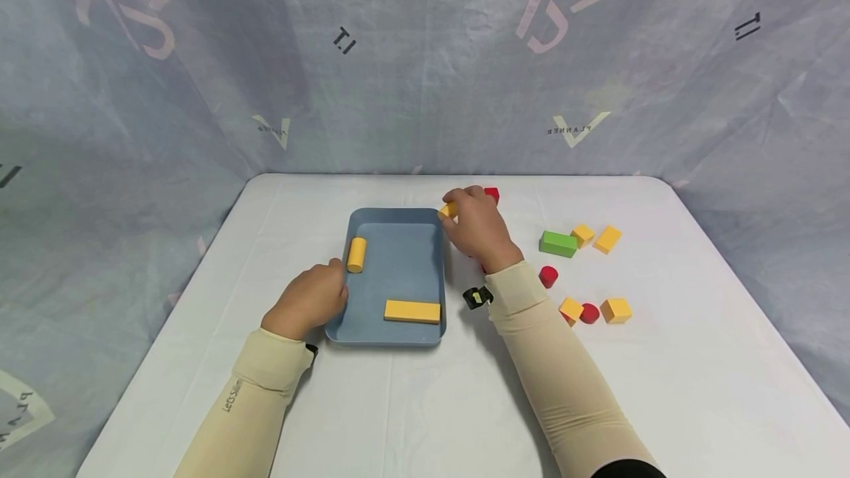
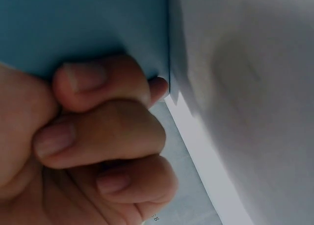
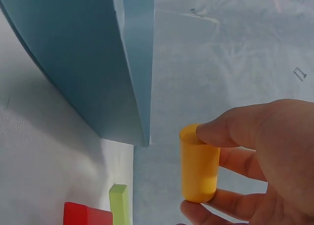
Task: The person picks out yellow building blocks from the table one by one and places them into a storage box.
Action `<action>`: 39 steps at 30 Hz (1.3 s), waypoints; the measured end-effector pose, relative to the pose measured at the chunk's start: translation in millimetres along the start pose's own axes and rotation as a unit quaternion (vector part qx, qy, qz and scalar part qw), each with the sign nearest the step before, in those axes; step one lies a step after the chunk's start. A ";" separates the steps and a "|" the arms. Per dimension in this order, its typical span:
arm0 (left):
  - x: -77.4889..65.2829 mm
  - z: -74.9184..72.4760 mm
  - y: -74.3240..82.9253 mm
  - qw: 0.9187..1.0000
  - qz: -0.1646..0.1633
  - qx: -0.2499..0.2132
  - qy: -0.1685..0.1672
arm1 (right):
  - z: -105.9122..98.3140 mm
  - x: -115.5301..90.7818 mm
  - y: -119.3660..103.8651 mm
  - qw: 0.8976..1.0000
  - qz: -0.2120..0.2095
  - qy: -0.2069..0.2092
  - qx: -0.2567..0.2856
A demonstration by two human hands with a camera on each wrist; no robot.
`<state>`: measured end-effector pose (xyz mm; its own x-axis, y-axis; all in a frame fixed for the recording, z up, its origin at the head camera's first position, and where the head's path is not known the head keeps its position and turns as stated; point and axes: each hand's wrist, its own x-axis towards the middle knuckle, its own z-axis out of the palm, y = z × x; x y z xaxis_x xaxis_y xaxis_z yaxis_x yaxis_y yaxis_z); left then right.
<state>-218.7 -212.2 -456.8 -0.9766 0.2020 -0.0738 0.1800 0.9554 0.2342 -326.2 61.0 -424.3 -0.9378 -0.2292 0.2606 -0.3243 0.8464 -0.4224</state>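
Note:
My right hand (image 1: 479, 226) pinches a yellow cylinder block (image 3: 199, 171) between thumb and fingers, close by the far right corner of the blue-grey tray (image 1: 392, 345). At the tray's left side, my left hand (image 1: 311, 299) grips the rim with its fingers curled. Inside the tray, a second yellow cylinder (image 1: 356, 254) lies along the left wall. A long flat yellow block (image 1: 412, 311) lies near the front right corner. In the left wrist view, the curled fingers (image 2: 105, 132) overlap the tray wall (image 2: 98, 24).
Right of the tray lie a green block (image 1: 558, 244), a yellow cube (image 1: 616, 310), a yellow rectangular block (image 1: 607, 240) and red cylinders (image 1: 548, 276). A red block (image 1: 492, 194) shows behind my right hand. Grey printed fabric (image 1: 425, 94) rises beyond the white table (image 1: 358, 411).

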 end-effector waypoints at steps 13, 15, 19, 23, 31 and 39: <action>0.8 1.9 -0.9 1.000 0.001 0.005 0.005 | -5.0 -3.8 -10.1 0.999 -0.031 0.007 0.010; 1.0 2.5 -0.6 1.000 0.001 0.005 0.008 | -5.0 -4.0 -10.8 0.999 -0.033 0.007 0.006; 1.6 3.3 0.2 1.000 0.000 0.001 0.008 | -4.7 -4.4 -12.6 0.999 -0.033 0.010 0.001; 2.3 3.8 -0.1 1.000 0.000 -0.001 0.008 | -5.1 -5.8 -15.9 0.999 -0.036 0.013 0.004; 1.3 3.1 0.5 1.000 0.001 -0.003 0.011 | -6.8 -8.7 -24.8 0.998 -0.056 0.013 0.007; 1.7 4.0 3.1 1.000 0.004 -0.007 0.005 | -5.1 -11.2 -29.7 0.996 -0.088 0.015 0.008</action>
<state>-219.4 -208.1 -460.0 -0.9764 0.2071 -0.0619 0.1858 0.9505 0.2491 -305.5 40.8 -410.3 -0.8621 -0.3596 0.3571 -0.4859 0.7866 -0.3810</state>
